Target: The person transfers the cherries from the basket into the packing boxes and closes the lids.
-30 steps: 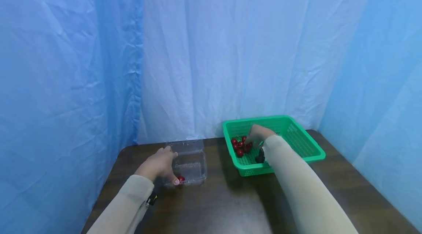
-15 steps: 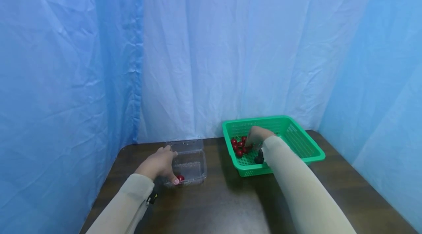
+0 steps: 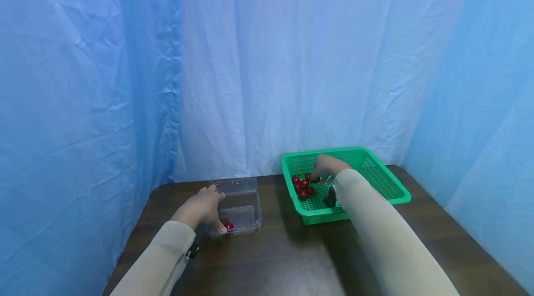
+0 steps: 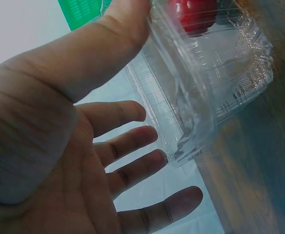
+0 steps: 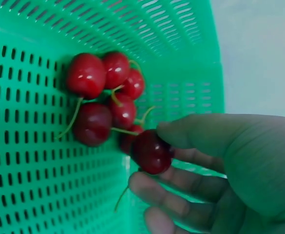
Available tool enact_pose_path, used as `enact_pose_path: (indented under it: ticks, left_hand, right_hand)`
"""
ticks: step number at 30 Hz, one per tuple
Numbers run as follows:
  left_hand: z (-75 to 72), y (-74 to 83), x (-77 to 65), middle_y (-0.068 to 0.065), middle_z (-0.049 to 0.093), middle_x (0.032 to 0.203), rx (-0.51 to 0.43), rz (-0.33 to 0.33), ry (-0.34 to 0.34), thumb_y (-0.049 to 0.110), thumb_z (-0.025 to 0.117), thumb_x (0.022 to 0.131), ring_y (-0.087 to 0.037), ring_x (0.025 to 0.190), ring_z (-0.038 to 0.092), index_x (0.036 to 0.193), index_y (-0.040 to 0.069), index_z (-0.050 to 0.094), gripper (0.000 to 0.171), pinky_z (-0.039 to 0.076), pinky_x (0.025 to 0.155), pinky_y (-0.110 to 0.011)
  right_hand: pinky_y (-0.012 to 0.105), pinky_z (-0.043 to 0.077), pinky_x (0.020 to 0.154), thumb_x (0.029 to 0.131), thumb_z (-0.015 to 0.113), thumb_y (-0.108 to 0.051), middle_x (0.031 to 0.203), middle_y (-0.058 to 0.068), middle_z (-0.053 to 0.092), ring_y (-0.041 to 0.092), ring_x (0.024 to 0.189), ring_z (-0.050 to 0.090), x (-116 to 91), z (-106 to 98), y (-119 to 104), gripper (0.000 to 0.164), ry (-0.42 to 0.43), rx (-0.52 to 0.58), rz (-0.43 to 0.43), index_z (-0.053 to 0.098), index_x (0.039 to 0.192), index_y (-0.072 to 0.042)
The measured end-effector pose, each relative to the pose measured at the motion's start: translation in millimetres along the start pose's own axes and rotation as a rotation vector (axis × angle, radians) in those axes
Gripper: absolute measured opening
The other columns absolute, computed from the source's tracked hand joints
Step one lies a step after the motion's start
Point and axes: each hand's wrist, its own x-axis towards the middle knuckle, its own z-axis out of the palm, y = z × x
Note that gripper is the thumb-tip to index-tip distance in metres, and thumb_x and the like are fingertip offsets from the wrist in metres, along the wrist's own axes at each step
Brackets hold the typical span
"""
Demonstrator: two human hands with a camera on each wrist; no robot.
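On the left, my left hand (image 3: 203, 208) grips the left side of a clear plastic container (image 4: 200, 107), thumb at the near rim and fingertips along its edge. One red cherry (image 4: 193, 14) lies inside, close to the thumb. My right hand (image 5: 196, 170) reaches into a green plastic basket (image 3: 379, 179) and pinches a dark red cherry (image 5: 153, 152) between thumb and fingers. Beside that cherry, several more cherries (image 5: 86, 75) with green stems cluster on the slotted basket floor. A thin stem hangs below the held cherry.
The dark wooden table (image 3: 267, 263) carries both containers, the basket to the right of the clear one. The clear lid (image 3: 235, 185) stands folded back behind its base. Blue curtains (image 3: 267, 69) enclose the back and both sides.
My right hand has risen slightly from the cherry cluster with a dark cherry between its fingers, and a cherry it hid now shows. The left hand stays in place on the clear container.
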Motion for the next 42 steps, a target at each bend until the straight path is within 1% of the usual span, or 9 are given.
enact_pose_path:
  ticks: [3, 6, 9, 12, 15, 20, 23, 28, 42]
  left_hand:
    - [-0.1, 0.1, 0.1, -0.029, 0.047, 0.173, 0.01, -0.004, 0.002, 0.037, 0.111, 0.068, -0.052, 0.158, 0.047, 0.164, 0.007, 0.059, 0.113, 0.053, 0.119, -0.073]
    - [-0.5, 0.7, 0.0, -0.028, 0.049, 0.171, 0.018, -0.002, 0.007, 0.039, 0.111, 0.067, -0.051, 0.156, 0.049, 0.164, 0.007, 0.06, 0.113, 0.055, 0.118, -0.072]
    - [-0.2, 0.5, -0.3, -0.027, 0.049, 0.171, 0.015, -0.001, 0.01, 0.038, 0.11, 0.068, -0.051, 0.155, 0.05, 0.163, 0.007, 0.061, 0.112, 0.055, 0.117, -0.073]
    - [0.3, 0.3, -1.1, -0.028, 0.049, 0.171, 0.01, -0.003, 0.012, 0.036, 0.11, 0.069, -0.052, 0.156, 0.05, 0.163, 0.007, 0.061, 0.11, 0.055, 0.117, -0.073]
    - [0.8, 0.3, -0.7, -0.029, 0.05, 0.169, 0.013, -0.006, 0.011, 0.035, 0.111, 0.069, -0.052, 0.154, 0.051, 0.163, 0.006, 0.061, 0.11, 0.056, 0.117, -0.072]
    - [2.0, -1.1, 0.7, -0.03, 0.049, 0.171, 0.014, -0.011, 0.007, 0.035, 0.111, 0.069, -0.053, 0.156, 0.049, 0.162, 0.005, 0.061, 0.11, 0.054, 0.118, -0.073]
    - [2.0, -1.3, 0.6, -0.03, 0.048, 0.171, 0.016, -0.01, 0.007, 0.035, 0.111, 0.068, -0.053, 0.156, 0.049, 0.162, 0.005, 0.061, 0.111, 0.054, 0.118, -0.073]
    - [2.2, -0.9, 1.0, -0.03, 0.048, 0.172, 0.016, -0.01, 0.008, 0.036, 0.111, 0.068, -0.053, 0.157, 0.048, 0.163, 0.006, 0.061, 0.112, 0.054, 0.118, -0.074]
    - [1.3, 0.7, 1.5, -0.028, 0.048, 0.172, 0.009, -0.01, 0.002, 0.038, 0.111, 0.067, -0.05, 0.156, 0.049, 0.163, 0.007, 0.061, 0.113, 0.054, 0.118, -0.071]
  right_hand:
    - [0.053, 0.069, 0.094, 0.11, 0.074, -0.016, 0.136, 0.017, 0.078, 0.038, 0.114, 0.08, -5, -6, -6, 0.03, -0.004, -0.012, -0.019, 0.078, 0.136, -0.002]
    - [0.046, 0.07, 0.087, 0.109, 0.073, -0.016, 0.127, 0.014, 0.08, 0.031, 0.103, 0.08, -10, -10, -13, 0.03, 0.005, -0.045, -0.058, 0.078, 0.135, -0.002]
    - [0.036, 0.063, 0.072, 0.107, 0.072, -0.013, 0.097, 0.006, 0.076, 0.019, 0.078, 0.069, -15, -13, -22, 0.011, 0.016, -0.056, -0.099, 0.079, 0.104, -0.005]
    - [0.031, 0.047, 0.059, 0.106, 0.067, -0.009, 0.066, -0.002, 0.054, 0.014, 0.059, 0.043, -20, -12, -32, 0.037, 0.022, -0.066, -0.148, 0.059, 0.07, -0.014]
    - [0.033, 0.036, 0.058, 0.105, 0.063, -0.006, 0.061, -0.003, 0.038, 0.015, 0.059, 0.028, -25, -9, -43, 0.045, 0.03, -0.095, -0.203, 0.047, 0.066, -0.018]
    - [0.035, 0.055, 0.072, 0.105, 0.069, -0.01, 0.088, 0.001, 0.07, 0.017, 0.073, 0.057, -37, -2, -64, 0.01, 0.089, -0.133, -0.307, 0.078, 0.099, -0.01]
    - [0.042, 0.066, 0.088, 0.106, 0.075, -0.015, 0.113, 0.008, 0.082, 0.021, 0.093, 0.072, -43, 4, -77, 0.017, 0.114, -0.14, -0.35, 0.082, 0.119, -0.008]
    - [0.046, 0.067, 0.098, 0.107, 0.08, -0.019, 0.119, 0.006, 0.082, 0.022, 0.105, 0.075, -53, 15, -99, 0.011, 0.136, -0.164, -0.401, 0.083, 0.114, -0.013]
    - [0.032, 0.066, 0.085, 0.105, 0.082, -0.012, 0.1, -0.002, 0.08, 0.01, 0.09, 0.072, -60, 80, -140, 0.005, 0.045, -0.223, -0.628, 0.083, 0.102, -0.016]
